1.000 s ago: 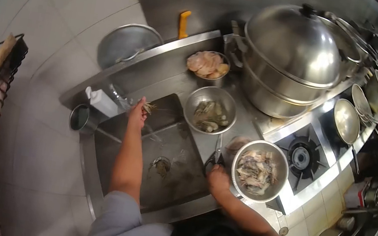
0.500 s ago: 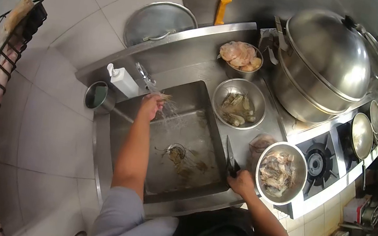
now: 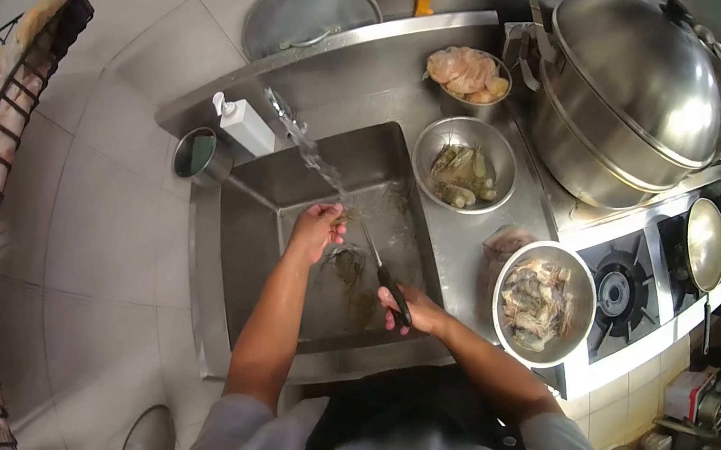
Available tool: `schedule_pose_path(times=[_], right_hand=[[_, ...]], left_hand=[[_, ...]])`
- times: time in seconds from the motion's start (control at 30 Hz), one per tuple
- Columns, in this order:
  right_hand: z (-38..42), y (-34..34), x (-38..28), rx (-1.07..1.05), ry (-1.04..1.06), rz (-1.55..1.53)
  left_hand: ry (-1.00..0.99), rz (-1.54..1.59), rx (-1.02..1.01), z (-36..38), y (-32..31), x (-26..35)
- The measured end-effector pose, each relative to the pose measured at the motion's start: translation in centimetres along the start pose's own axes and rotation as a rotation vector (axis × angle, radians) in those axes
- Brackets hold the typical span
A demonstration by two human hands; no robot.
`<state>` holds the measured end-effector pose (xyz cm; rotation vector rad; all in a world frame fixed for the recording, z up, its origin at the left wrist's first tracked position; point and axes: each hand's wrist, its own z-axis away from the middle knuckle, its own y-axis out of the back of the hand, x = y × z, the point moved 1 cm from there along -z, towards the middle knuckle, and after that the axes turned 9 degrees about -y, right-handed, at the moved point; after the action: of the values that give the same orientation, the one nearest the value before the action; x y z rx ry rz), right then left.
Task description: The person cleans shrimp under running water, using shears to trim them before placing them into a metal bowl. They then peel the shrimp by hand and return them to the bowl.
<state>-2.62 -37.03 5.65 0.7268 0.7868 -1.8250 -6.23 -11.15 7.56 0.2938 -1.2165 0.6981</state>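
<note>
Over the sink (image 3: 236,247), my left hand (image 3: 316,229) pinches a shrimp (image 3: 341,218) between thumb and fingers, just beneath the running water. My right hand (image 3: 411,311) is wrapped round the black handles of a pair of scissors (image 3: 385,279), whose blades point up toward the shrimp. Below them, dark shrimp scraps (image 3: 349,266) lie on the wet sink bottom. A steel bowl of whole shrimp (image 3: 423,188) stands on the counter beyond the sink. Nearer my right arm is another bowl (image 3: 493,330) filled with shrimp pieces.
Water pours from the faucet (image 3: 280,107), beside a white pump bottle (image 3: 248,126) and a metal cup (image 3: 215,163). A pot of pale sliced food (image 3: 466,75) sits at the back. A large lidded steamer (image 3: 588,140) and a gas burner (image 3: 616,291) are on the right.
My right hand has lifted the scissors off the counter and brought them left over the sink. My left hand, with the shrimp, has moved from beside the faucet toward the sink's middle.
</note>
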Motion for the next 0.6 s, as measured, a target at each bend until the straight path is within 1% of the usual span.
schedule_pose_path(times=[0.03,0.07,0.13,0.17,0.2,0.27,0.3,0.37,0.4,0.43,0.47,0.5,0.57,0.6], right_hand=[[0.0,0.2,-0.1,-0.007,-0.012,0.067],[0.0,0.4,-0.4,-0.018,-0.019,0.071],[-0.1,0.6,-0.7,-0.012,-0.047,0.115],[-0.3,0.6,-0.5,-0.009,-0.077,0.122],[-0.4,0.7,-0.4,-0.021,-0.082,0.131],[-0.3,0.7,-0.4,-0.073,-0.105,0.126],[-0.4,0.7,-0.2,-0.071,-0.101,0.129],[-0.4,0.6,-0.1,-0.097,-0.115,0.139],[-0.4,0.5,-0.2,-0.117,-0.126,0.136],[-0.4,0.5,-0.2,-0.122,-0.127,0.144],[-0.3,0.3,-0.5,-0.167,-0.151,0.154],[-0.1,0.1,-0.6,-0.213,-0.176,0.164],[0.1,-0.3,-1.0,-0.263,-0.177,0.149],[0.1,-0.5,-1.1,-0.308,-0.177,0.129]], left_hand=[[0.044,-0.029,-0.002,1.1,-0.1,-0.5],[0.049,-0.026,0.01,2.0,-0.1,-0.9],[0.014,-0.188,-0.149,3.7,-0.2,-1.5],[-0.016,-0.265,-0.163,4.5,-0.4,-1.4],[-0.015,-0.258,-0.149,5.3,-0.5,-1.3],[-0.037,-0.51,-0.132,6.7,-0.4,-0.6],[-0.039,-0.502,-0.12,6.9,-0.2,-0.9],[-0.111,-0.592,-0.078,6.9,0.6,-2.1],[-0.113,-0.586,-0.069,6.8,1.1,-2.7],[-0.155,-0.574,-0.046,6.7,1.6,-3.2],[-0.196,-0.563,-0.024,6.9,1.9,-3.3],[-0.195,-0.56,-0.017,7.1,2.0,-3.5],[-0.249,-0.445,0.22,7.2,2.3,-3.5],[-0.251,-0.442,0.226,7.3,2.5,-3.4]])
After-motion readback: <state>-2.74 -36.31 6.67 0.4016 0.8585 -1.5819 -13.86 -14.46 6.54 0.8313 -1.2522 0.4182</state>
